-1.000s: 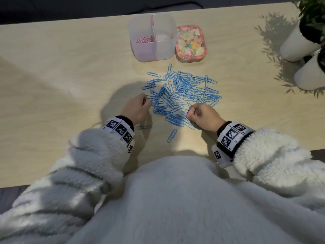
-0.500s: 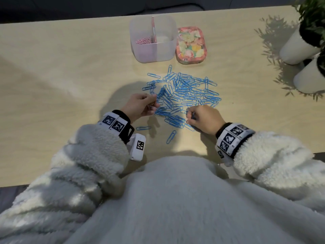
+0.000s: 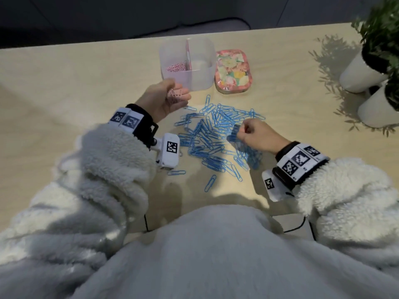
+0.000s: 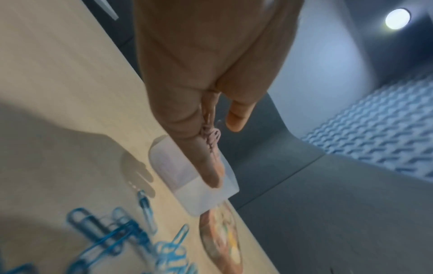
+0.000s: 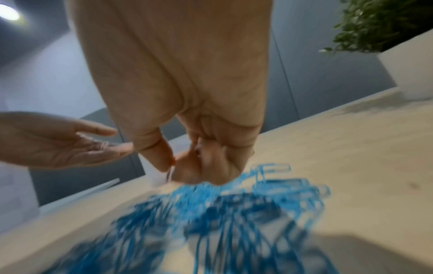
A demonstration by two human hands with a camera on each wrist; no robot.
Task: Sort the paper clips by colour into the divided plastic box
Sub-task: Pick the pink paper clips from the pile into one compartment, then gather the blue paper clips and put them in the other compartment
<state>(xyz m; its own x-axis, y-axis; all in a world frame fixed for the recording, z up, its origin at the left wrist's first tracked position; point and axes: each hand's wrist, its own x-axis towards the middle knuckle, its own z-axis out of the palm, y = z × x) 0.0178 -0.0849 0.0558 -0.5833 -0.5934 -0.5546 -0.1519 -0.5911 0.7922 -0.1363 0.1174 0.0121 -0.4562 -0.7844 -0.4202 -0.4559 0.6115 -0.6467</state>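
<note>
A clear divided plastic box [image 3: 200, 80] [image 4: 201, 192] stands at the back of the table, with pink clips [image 3: 176, 67] in its left compartment. My left hand [image 3: 172, 98] [image 4: 218, 148] [image 5: 103, 142] hovers palm up just in front of the box, its straight fingers carrying a few pink clips [image 3: 175, 95] [image 4: 211, 133]. A pile of blue paper clips [image 3: 211, 137] [image 5: 234, 213] [image 4: 112, 239] covers the table's middle. My right hand [image 3: 244, 129] [image 5: 173, 166] is curled above the pile's right side, thumb and forefinger pinching a thin pale clip [image 5: 170, 174].
A floral tin lid [image 3: 233, 70] [image 4: 222, 241] lies right of the box. Two white plant pots [image 3: 362, 74] [image 3: 380, 106] stand at the far right. Stray blue clips [image 3: 210, 183] lie near the front edge.
My left hand left the pile's left edge, turned palm up and rose toward the box with pink clips on it. My right hand lifted off the pile's near edge.
</note>
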